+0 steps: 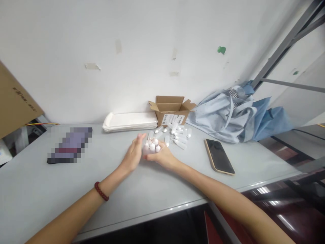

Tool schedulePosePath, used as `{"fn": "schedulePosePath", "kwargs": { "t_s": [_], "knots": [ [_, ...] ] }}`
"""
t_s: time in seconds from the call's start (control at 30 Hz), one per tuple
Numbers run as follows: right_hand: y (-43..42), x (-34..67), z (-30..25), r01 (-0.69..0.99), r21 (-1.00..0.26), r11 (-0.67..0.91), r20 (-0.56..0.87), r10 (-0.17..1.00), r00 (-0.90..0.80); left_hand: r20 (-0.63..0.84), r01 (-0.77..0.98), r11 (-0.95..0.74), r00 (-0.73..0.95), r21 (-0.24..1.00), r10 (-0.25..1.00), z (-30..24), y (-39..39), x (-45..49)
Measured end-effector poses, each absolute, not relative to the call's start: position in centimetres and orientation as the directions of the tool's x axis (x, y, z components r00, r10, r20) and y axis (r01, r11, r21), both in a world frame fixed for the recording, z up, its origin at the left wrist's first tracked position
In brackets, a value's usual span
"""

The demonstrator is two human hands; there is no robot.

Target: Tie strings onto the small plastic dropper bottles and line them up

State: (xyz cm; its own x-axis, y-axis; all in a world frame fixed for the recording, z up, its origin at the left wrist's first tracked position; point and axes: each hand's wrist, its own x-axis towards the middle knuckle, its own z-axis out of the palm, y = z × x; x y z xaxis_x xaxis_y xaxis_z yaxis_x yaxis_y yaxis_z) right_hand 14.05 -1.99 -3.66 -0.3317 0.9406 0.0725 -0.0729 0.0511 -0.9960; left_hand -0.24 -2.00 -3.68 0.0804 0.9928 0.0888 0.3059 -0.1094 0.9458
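The fingers of the right hand (164, 156) are closed around a bundle of small bottles (152, 147), whose white caps are turned upward. The left hand (133, 154) is open, its fingers almost straight, just beside this bundle (whether it touches, one cannot tell). The bundle is held above the grey table (162, 193), near its middle. Directly behind the right hand, more loose bottles (180, 145) are lying in a scattered group, in front of an open carton (174, 118) with a label. To the left of the carton there is a stack of white packets (130, 120). Farther to the right lies a phone (220, 157), its screen dark, and behind it a heap of light blue cloth (223, 113).
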Motion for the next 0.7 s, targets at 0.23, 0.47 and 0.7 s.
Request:
{"fn": "schedulePosePath", "kwargs": {
  "t_s": [0.23, 0.47, 0.7],
  "knots": [
    [-1.8, 13.5, -5.5, 0.095, -0.959, 0.265, 0.18, 0.836, -0.519, -0.151, 0.053, 0.147, 0.064, 0.988, 0.987, -5.3, 2.9, 0.5],
    [-0.4, 14.3, -6.0, 0.18, -0.933, 0.31, 0.207, 0.876, -0.436, -0.259, -0.223, 0.397, 0.469, 0.89, 0.844, -4.3, 2.7, -0.6],
    [0.3, 15.1, -5.9, 0.321, -0.906, 0.277, 0.215, 0.952, -0.217, -0.218, -0.157, 0.331, 0.49, 0.93, 0.844, -4.6, 2.4, -1.5]
  ]
}}
